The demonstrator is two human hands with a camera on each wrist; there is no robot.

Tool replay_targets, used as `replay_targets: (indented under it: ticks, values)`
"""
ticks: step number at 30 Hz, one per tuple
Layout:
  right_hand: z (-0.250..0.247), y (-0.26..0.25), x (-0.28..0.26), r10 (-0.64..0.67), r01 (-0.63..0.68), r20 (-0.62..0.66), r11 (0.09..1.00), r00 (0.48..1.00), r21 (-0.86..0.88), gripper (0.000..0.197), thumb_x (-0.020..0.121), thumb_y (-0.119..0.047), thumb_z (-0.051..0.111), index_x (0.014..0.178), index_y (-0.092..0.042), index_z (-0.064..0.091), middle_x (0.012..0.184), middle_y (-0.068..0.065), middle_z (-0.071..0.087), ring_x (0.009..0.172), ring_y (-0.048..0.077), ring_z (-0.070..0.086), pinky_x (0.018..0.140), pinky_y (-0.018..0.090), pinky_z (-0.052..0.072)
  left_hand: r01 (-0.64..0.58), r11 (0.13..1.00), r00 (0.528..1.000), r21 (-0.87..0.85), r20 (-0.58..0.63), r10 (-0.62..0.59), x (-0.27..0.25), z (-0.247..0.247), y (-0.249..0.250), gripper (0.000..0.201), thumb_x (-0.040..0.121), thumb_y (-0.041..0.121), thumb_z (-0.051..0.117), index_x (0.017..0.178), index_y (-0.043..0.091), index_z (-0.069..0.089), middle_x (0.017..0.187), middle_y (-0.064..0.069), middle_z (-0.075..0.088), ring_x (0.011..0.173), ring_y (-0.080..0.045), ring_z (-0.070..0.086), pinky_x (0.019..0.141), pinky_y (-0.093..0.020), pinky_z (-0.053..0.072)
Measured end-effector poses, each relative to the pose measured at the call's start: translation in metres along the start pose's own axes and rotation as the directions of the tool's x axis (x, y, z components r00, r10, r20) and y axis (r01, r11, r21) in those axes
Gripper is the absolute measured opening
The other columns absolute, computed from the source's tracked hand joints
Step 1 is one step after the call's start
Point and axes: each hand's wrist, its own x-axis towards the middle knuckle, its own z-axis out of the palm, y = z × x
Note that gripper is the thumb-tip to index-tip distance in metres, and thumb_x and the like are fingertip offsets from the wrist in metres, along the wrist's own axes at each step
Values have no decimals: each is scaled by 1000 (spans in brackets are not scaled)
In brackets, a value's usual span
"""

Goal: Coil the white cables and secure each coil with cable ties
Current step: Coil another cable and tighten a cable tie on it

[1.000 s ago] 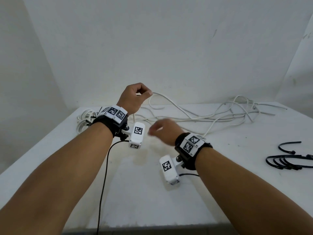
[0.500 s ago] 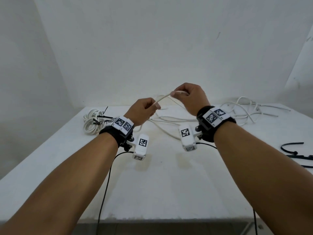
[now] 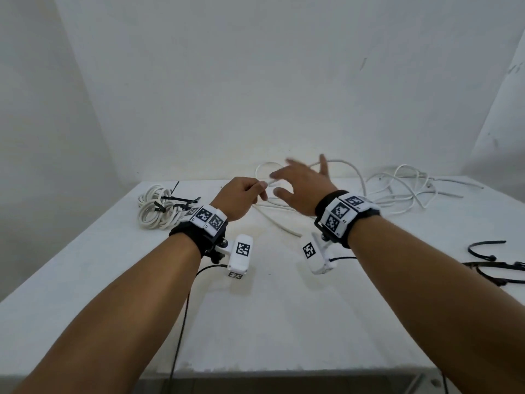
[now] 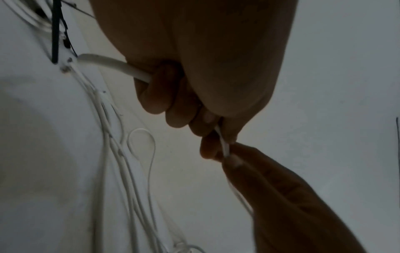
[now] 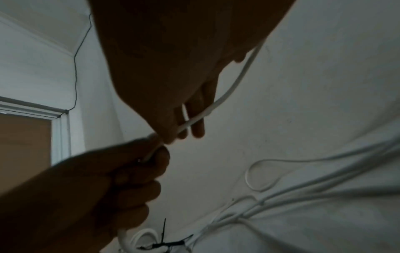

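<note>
I watched my left hand (image 3: 240, 194) clench around a thin white cable (image 3: 348, 166), pinching it between thumb and forefinger just above the white desk (image 3: 255, 322). From that pinch the cable ran away from me and to the right, rose in an arc behind my right hand (image 3: 305, 184), then dropped into the loose white tangle (image 3: 403, 189) lying right of that hand at the desk's far edge; its held stretch ran roughly left to right. My right hand was released, fingers spread and blurred, the cable passing across them.

The left wrist view showed what the head view hid: a thicker stretch of cable (image 4: 116, 67) leaving the heel of my left fist, and the right fingertips (image 4: 233, 159) touching the strand by the pinch. The right wrist view showed the cable (image 5: 229, 90) curving along my open palm.

Left of my left hand lay one finished white coil (image 3: 156, 209) bound with black ties. I could not count the loose black cable ties (image 3: 494, 263), well right of the right hand.
</note>
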Motion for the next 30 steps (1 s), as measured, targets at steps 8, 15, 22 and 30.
replay_targets:
  ticks: [8,15,22,30]
  values:
    - [10,23,13,243,-93,-255,869,936,487,16,94,-32,60,90,-22,71,71,-11,62,76,18,60,79,35,52,155,934,986,-323,105,-127,-17,-5,-5,38,105,22,32,73,11,50,51,6,34,50,-14,26,47,-22,22]
    - [26,24,8,341,-203,-134,783,930,588,18,96,-27,58,89,-23,74,71,-7,63,66,11,55,69,26,41,220,638,970,-738,232,-67,-42,-9,13,33,102,22,33,73,12,47,48,8,25,40,-7,20,45,-21,17]
    - [49,-36,-20,-42,-94,226,825,973,557,31,101,-37,46,87,-25,71,82,-4,63,80,11,60,64,21,41,-32,467,990,-884,-92,-106,-28,-8,23,19,100,7,46,99,-3,62,68,-5,68,61,-16,67,61,-22,55]
    - [41,-31,-21,-147,41,232,912,961,409,16,95,-27,60,91,-17,71,78,-6,62,71,10,54,66,25,39,-49,926,983,-374,-185,-22,-28,11,-22,18,97,0,51,90,-3,67,79,-5,73,70,-14,72,67,-21,57]
